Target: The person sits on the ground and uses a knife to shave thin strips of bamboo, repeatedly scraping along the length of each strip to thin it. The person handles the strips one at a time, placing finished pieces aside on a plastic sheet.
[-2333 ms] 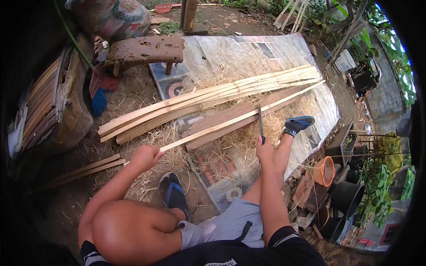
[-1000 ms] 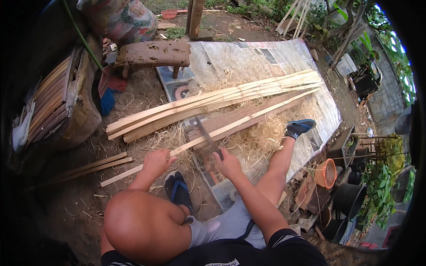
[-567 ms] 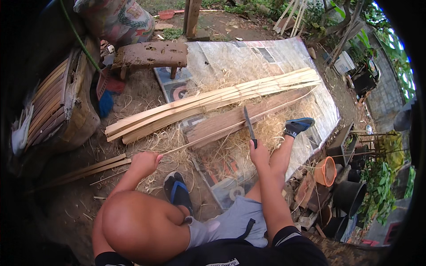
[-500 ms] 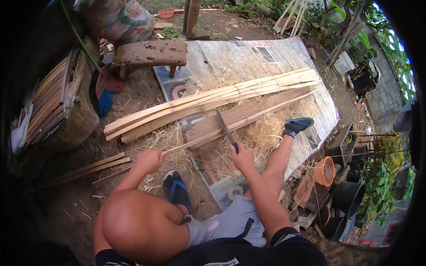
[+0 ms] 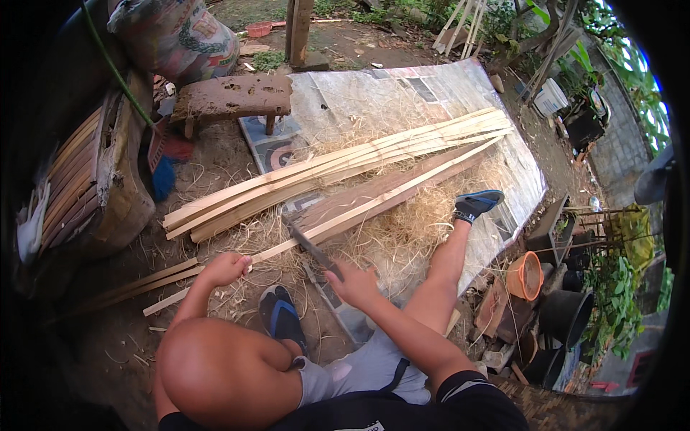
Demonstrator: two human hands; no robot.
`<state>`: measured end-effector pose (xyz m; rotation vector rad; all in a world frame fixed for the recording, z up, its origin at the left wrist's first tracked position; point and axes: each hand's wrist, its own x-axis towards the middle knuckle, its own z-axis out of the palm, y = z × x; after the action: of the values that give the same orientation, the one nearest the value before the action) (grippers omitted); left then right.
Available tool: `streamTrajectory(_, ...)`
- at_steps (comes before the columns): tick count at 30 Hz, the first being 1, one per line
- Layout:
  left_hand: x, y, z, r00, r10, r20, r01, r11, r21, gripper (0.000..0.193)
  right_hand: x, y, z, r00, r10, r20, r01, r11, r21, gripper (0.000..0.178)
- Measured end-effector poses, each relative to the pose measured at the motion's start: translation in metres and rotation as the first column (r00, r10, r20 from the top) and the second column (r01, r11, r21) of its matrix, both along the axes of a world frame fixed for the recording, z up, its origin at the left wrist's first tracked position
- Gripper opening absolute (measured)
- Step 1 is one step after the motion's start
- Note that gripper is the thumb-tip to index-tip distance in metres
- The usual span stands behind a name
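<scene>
Where the knife (image 5: 313, 249) crosses the strip, two hands work in line

In the head view, the only one, the left hand (image 5: 226, 270) is closed around the pale strip (image 5: 392, 192), with its near-left end jutting past the fingers. The right hand (image 5: 356, 285) grips the knife by its handle, the blade slanting far and left across the strip; whether it bites in cannot be told.

The strip runs from near left to far right along a brown board (image 5: 327, 208), which presumably backs it against the blade. Holding it close to the near end probably keeps it steady and leaves the long remainder free.

Just beyond the board lies a pile of strips (image 5: 338, 159), side by side and perhaps set there to be within reach. Curly shavings (image 5: 413, 223) heap along the board's near side, on a printed sheet (image 5: 338, 93).

Counted: one knife, one board, one strip in hand, two loose strips (image 5: 169, 271) on the ground at left, and two sandals (image 5: 480, 202), the right on the sheet. At least three strips make up the pile; overlap hides the exact number. Shavings are too tangled to count.
</scene>
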<state>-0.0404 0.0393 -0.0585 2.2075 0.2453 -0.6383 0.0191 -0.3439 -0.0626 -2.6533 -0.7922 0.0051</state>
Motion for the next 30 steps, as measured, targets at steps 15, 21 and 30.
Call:
streamTrajectory(15, -0.063, 0.087, 0.003, 0.964, 0.049, -0.262, -0.085, 0.988, -0.128, 0.048, 0.099, -0.087, 0.000, 0.813, -0.540, -0.216, 0.528, 0.841, -0.115, 0.046)
streamTrajectory(21, -0.011, -0.026, 0.032, 0.959, -0.105, 0.263, 0.020, 0.952, 0.306, 0.038, 0.027, -0.007, -0.002, 0.883, -0.212, -0.418, 0.189, 0.977, -0.096, 0.050)
streamTrajectory(30, -0.021, -0.031, 0.020, 0.955, -0.167, 0.247, 0.025, 0.869, 0.493, 0.043, 0.107, -0.091, 0.010, 0.768, -0.608, -0.202, 0.588, 0.794, -0.152, 0.044)
